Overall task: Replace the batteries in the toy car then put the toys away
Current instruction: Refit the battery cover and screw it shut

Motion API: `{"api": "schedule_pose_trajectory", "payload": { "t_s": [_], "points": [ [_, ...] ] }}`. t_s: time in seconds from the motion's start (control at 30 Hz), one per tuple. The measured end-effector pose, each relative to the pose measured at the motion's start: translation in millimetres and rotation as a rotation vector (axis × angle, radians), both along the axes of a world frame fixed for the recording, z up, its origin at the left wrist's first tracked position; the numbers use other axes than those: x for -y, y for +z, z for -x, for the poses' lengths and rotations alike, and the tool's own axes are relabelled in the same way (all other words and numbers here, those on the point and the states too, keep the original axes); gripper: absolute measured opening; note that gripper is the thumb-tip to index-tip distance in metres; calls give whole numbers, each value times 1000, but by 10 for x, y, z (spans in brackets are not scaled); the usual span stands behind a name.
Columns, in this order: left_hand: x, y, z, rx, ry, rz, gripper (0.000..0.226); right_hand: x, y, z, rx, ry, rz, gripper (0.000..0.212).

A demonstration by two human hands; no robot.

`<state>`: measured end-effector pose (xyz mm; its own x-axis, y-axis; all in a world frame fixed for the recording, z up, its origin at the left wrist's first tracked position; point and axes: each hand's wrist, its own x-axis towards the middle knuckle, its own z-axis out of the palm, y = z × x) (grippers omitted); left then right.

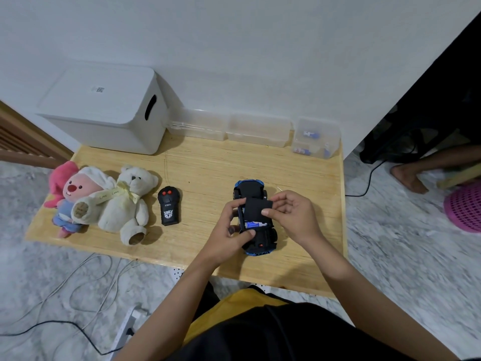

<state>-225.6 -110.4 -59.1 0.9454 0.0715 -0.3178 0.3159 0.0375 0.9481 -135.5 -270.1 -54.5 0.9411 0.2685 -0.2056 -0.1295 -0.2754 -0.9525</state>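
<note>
A blue and black toy car (pixel 260 241) lies upside down on the low wooden table (pixel 208 173). Its battery bay shows a blue battery (pixel 253 224). My left hand (pixel 231 230) grips the car's left side, thumb near the bay. My right hand (pixel 291 214) pinches the black battery cover (pixel 256 208), held tilted over the bay. A black remote control (pixel 168 205) lies to the left. Further left lie a cream teddy bear (pixel 127 201) and a pink plush doll (pixel 69 196).
A white lidded storage box (pixel 104 108) stands at the table's back left. Clear plastic containers (pixel 257 130) line the wall; the right one (pixel 316 138) holds batteries. Cables and a power strip (pixel 127 327) lie on the floor. Another person's foot (pixel 408 177) and a pink basket (pixel 466 209) are at right.
</note>
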Motion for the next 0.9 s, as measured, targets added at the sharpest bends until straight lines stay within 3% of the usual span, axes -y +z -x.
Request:
{"api": "schedule_pose_trajectory", "payload": {
  "t_s": [0.3,0.57,0.9],
  "points": [
    [-121,111,-104,32,-4,85,69,-42,82,-69,15,75,-23,27],
    [-139,126,-125,-20,22,95,59,-93,184,-169,139,200,96,28],
    [-159,114,-149,-28,87,95,43,-118,246,-276,146,303,158,28]
  ]
}}
